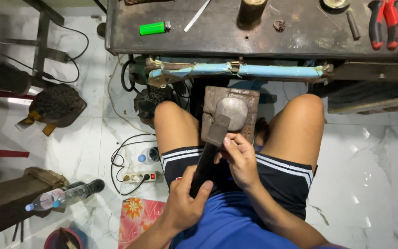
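White marble flooring is spreading below; left hand (183, 203) is gripping the hammer (210, 152) handle's end, right hand (240, 159) pinching higher; it looks head-heavy, rigid.

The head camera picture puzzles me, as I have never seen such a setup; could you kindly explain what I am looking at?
The single picture comes from a camera worn on a person's head, looking down at their own lap. The person sits before a dark workbench, knees apart.

Between the knees stands a rusty metal block with a smooth rounded grey piece on top. The left hand grips the dark handle of a hammer, whose head rests against the grey piece. The right hand has its fingers near the hammer's head; what they pinch, if anything, is too small to tell.

On the bench lie a green lighter and red-handled pliers. On the tiled floor are a power strip and plastic bottles.
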